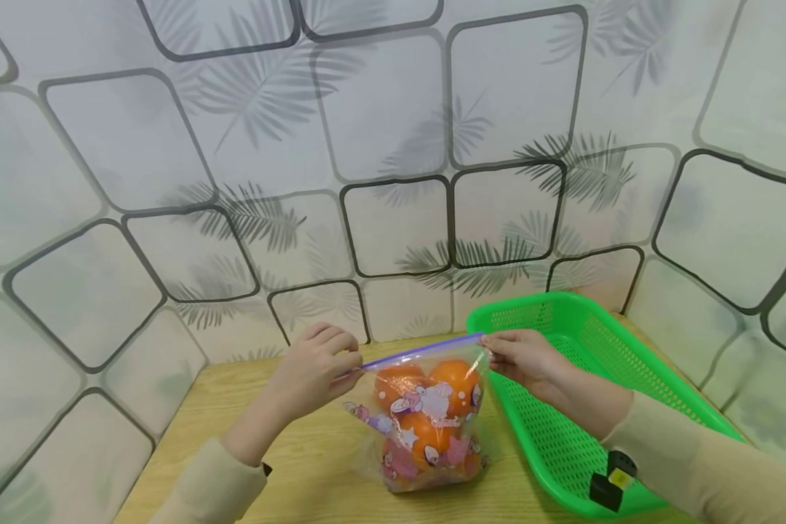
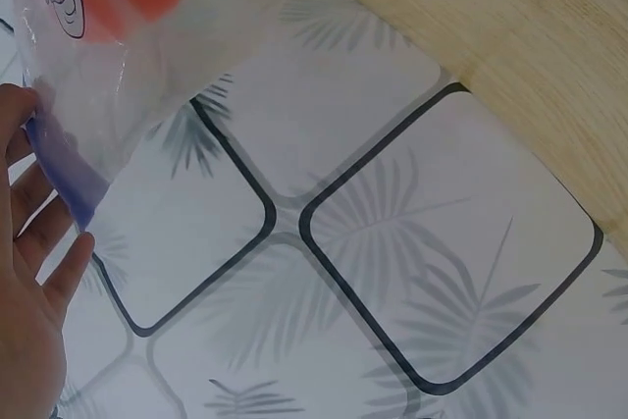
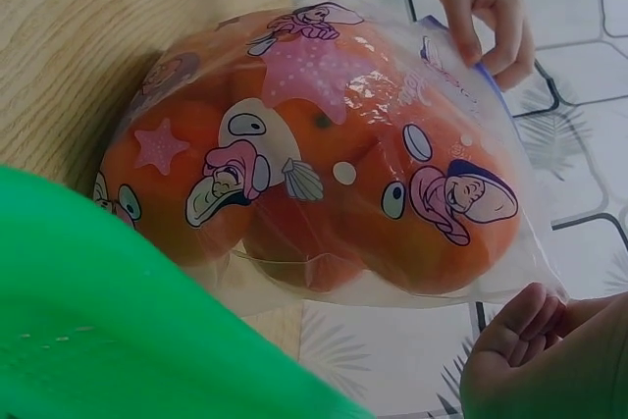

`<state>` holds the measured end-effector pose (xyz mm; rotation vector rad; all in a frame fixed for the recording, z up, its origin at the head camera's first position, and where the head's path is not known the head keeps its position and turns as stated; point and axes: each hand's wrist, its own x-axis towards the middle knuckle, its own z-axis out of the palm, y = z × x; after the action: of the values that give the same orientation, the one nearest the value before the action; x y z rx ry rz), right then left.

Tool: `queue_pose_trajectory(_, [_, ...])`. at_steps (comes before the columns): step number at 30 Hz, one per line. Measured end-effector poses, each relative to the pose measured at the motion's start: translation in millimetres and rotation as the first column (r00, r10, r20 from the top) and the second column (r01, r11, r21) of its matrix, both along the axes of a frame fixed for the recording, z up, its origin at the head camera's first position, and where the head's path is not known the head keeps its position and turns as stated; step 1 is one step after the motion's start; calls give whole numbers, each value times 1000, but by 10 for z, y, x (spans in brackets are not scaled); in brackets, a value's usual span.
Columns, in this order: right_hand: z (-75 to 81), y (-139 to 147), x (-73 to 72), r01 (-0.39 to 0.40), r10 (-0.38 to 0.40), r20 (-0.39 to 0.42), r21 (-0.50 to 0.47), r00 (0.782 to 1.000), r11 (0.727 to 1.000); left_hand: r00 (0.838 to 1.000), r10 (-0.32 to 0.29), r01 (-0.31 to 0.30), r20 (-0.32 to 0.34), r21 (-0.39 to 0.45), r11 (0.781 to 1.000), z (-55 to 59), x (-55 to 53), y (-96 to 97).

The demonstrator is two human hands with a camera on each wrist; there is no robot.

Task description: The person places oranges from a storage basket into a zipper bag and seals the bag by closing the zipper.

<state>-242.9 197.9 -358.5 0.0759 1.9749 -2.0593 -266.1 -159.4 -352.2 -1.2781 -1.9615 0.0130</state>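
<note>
A clear zip bag (image 1: 426, 429) printed with pink stars, shells and cartoon figures stands on the table, with several oranges (image 1: 455, 382) inside. Its purple zip strip (image 1: 426, 351) runs along the top, stretched between the two hands. My left hand (image 1: 321, 367) pinches the strip's left end; the left wrist view has that hand (image 2: 39, 272) at its left edge, beside the purple strip. At the opposite top corner, my right hand (image 1: 520, 356) pinches the bag between thumb and curled fingers, also visible in the right wrist view (image 3: 520, 360). Whether the zip is sealed I cannot tell.
A green perforated plastic basket (image 1: 550, 429) stands right of the bag, under my right forearm. The wooden table (image 1: 255, 451) reaches back to a wall (image 1: 393, 218) patterned with rounded squares and leaves. Walls also close in on both sides.
</note>
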Motion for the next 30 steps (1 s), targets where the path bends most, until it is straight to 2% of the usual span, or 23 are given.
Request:
queue_pose_trajectory(7, [-14,21,-2,4,-4,6,-4,1000,1000,1000,16,-17,15,18,1000,-10,18,-98])
queue_pose_trajectory(13, [-23,30,-9,17,-17,4,-25,1000,1000,1000,4,-5,12,40,999,-17,7,-194])
queue_pose_trajectory(18, [-45,79,-11,37,-37,11,-58,999,998,999,13,-16,38,72,997,-27,20,-313])
queue_pose_trajectory(23, [-58,96,-6,26,-25,19,-62,1000,998,998,29,-33,64,65,997,-46,42,-406])
queue_pose_trajectory(30, [-61,73,-24,18,-15,30,-93,999,996,997,58,-61,57,53,997,-60,67,-435])
